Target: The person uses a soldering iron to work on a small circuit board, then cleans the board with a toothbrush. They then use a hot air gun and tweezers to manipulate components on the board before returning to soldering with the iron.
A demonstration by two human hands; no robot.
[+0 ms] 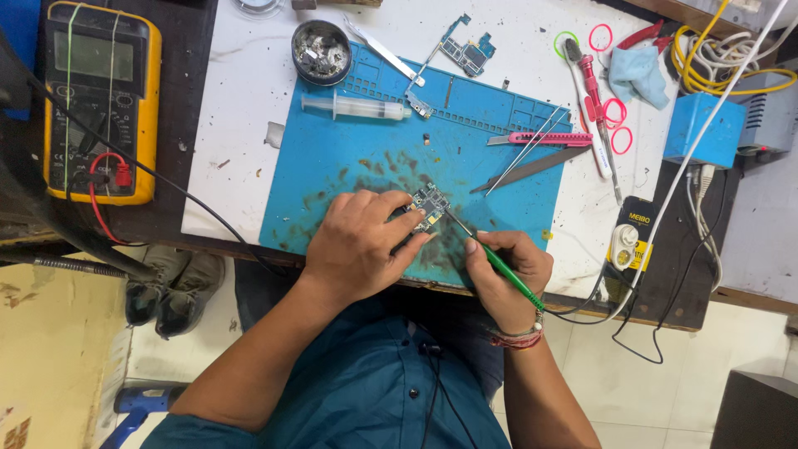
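A yellow multimeter point(101, 100), syringe point(356, 106) and pink knife point(544, 139) lie about.

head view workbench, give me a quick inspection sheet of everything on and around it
surface: blue rubber work mat, stained, on a white bench top
job's things: small circuit board pinned by left hand; right hand holds green-handled probe, tip at the board
clutter: clear syringe, round tin of parts, pink utility knife, metal tweezers, second circuit board
hands: both bare, both gripping
cables: red and black leads from yellow multimeter; white and yellow wire bundle
surroundings: grey shoes on tiled floor
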